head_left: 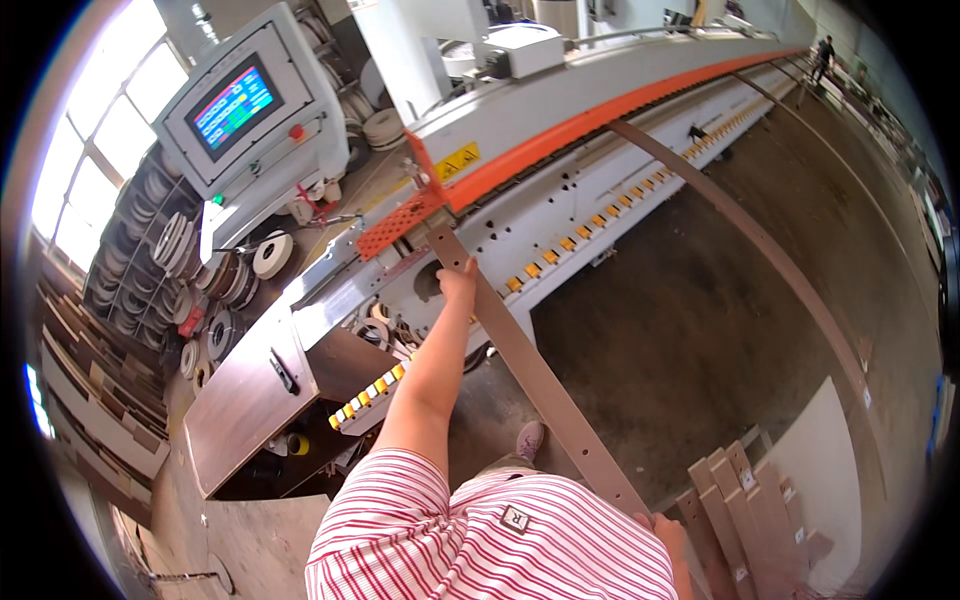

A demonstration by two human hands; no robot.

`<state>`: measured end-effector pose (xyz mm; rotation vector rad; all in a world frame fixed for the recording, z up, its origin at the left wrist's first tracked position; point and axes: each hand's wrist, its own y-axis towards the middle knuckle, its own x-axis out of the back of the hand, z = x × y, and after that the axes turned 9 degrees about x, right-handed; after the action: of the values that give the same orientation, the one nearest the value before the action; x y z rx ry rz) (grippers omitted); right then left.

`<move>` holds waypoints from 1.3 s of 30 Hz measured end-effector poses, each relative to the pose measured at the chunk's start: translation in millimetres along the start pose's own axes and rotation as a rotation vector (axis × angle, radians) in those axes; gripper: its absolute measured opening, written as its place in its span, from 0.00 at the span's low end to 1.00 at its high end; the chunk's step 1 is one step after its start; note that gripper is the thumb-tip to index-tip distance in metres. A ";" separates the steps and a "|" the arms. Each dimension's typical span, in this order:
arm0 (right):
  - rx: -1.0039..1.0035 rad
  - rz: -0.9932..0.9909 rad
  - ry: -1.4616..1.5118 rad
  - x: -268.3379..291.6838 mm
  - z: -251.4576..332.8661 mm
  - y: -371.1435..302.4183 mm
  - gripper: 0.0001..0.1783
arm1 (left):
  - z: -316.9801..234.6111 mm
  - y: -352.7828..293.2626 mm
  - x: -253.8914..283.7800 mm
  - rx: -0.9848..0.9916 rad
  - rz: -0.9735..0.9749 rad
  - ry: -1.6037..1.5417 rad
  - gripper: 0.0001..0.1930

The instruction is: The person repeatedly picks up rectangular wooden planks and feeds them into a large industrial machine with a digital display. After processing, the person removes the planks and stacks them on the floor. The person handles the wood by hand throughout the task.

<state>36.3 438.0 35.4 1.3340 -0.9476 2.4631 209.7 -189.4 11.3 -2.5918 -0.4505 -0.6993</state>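
Observation:
A long, narrow brown board (540,385) with several drilled holes slants from the machine's infeed down to my right side. My left hand (458,284) is closed around its edge near the far end, arm stretched forward. That far end rests beside the perforated orange guard (402,222) of a long edge-banding machine (600,105). At the board's near end, my right hand (668,537) grips it low by my hip; my body partly hides these fingers.
A control panel with a lit screen (236,108) stands at the left, above rolls of edging tape (273,255). A utility knife (284,371) lies on a brown cabinet top (240,410). Stacked boards (745,510) stand at lower right. Another person (823,58) is far off.

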 end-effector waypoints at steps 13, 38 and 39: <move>0.156 -0.012 -0.077 58.7 86.7 83.5 0.39 | -1.6 40.4 5.7 0.064 0.042 -0.099 0.45; 0.132 0.013 -0.052 92.4 63.9 129.5 0.40 | -36.2 34.9 -40.4 -0.001 -0.019 -0.093 0.37; 0.116 0.005 -0.058 96.3 62.4 133.6 0.40 | -36.8 36.3 -48.8 -0.090 -0.052 -0.096 0.35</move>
<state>-35.3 282.8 77.7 1.4487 -0.8325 2.5313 169.6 -247.5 3.0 -2.7159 -0.5288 -0.6281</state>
